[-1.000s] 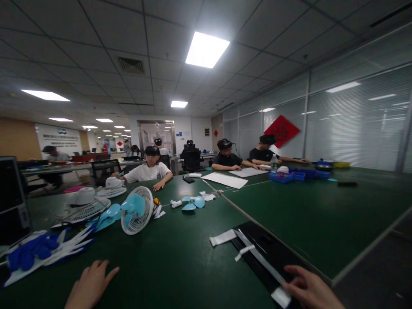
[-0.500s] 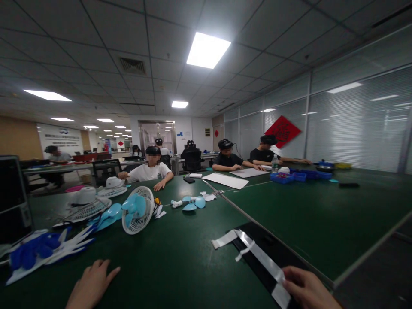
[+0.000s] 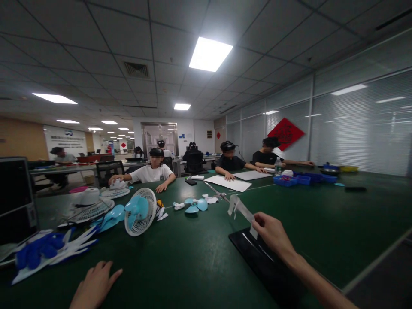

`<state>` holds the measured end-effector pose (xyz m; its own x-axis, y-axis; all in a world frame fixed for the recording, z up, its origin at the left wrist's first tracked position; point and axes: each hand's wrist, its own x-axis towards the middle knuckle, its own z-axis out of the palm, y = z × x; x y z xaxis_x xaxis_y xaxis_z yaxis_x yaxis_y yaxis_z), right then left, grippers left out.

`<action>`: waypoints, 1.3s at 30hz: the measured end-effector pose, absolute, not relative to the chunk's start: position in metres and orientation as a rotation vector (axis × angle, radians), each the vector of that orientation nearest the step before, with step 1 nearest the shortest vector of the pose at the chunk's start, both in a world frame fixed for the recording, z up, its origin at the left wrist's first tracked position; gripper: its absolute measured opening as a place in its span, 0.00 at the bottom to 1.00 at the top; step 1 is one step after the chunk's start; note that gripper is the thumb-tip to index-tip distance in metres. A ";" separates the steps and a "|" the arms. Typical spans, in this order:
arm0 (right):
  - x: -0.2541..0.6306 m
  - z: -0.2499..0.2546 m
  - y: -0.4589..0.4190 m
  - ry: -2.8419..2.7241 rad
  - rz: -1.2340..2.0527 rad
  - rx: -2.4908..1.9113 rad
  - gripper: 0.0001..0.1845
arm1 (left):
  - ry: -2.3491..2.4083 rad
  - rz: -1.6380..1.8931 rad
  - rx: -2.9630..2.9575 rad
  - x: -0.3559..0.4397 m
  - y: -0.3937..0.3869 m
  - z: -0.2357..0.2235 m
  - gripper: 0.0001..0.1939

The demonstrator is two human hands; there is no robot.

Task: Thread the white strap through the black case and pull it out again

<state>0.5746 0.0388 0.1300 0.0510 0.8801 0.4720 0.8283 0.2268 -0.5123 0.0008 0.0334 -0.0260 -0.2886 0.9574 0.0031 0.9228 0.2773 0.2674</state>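
Observation:
My right hand (image 3: 273, 235) pinches a whitish, translucent strip (image 3: 245, 211) that looks like tape or plastic film. Its far end curls and hangs above the table, pointing away from me. Below it a glossy black flat panel (image 3: 249, 249) lies on the green table (image 3: 193, 266), partly covered by my right forearm. My left hand (image 3: 95, 283) rests at the front left, holding nothing, thumb apart from the fingers. The blue-and-white gloves (image 3: 48, 253) lie nearest to it.
A white fan grille with blue blades (image 3: 140, 211) stands left of centre, beside other fan parts. Loose blue blades (image 3: 195, 205) lie farther back. Co-workers sit across the table with white boards (image 3: 236, 185); blue trays (image 3: 285, 181) stand at the back right.
My right hand has lifted the strip off the black panel and moved forward and left with it. The left hand has hardly moved. A co-worker's hand now lies on a white board.

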 end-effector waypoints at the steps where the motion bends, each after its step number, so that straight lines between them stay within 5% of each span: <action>1: 0.569 0.129 0.053 -1.813 -0.016 -1.624 0.15 | 2.380 0.330 1.772 0.002 0.033 -0.026 0.41; 5: 0.542 0.113 0.102 -2.071 -0.310 -1.780 0.14 | 2.376 0.327 1.788 0.003 0.032 -0.026 0.40; 15: 0.508 0.069 0.121 -2.298 -0.171 -1.748 0.13 | 2.376 0.373 1.758 0.011 0.025 -0.016 0.37; 39: 0.659 0.059 0.050 -1.921 0.183 -1.943 0.16 | 2.406 0.313 1.796 0.015 0.025 -0.016 0.37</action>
<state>0.6588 0.0503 0.0594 0.0467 0.9817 0.1847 0.9293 0.0251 -0.3685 0.0146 0.0246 -0.0156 -0.2875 0.9574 0.0254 0.9320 0.2736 0.2376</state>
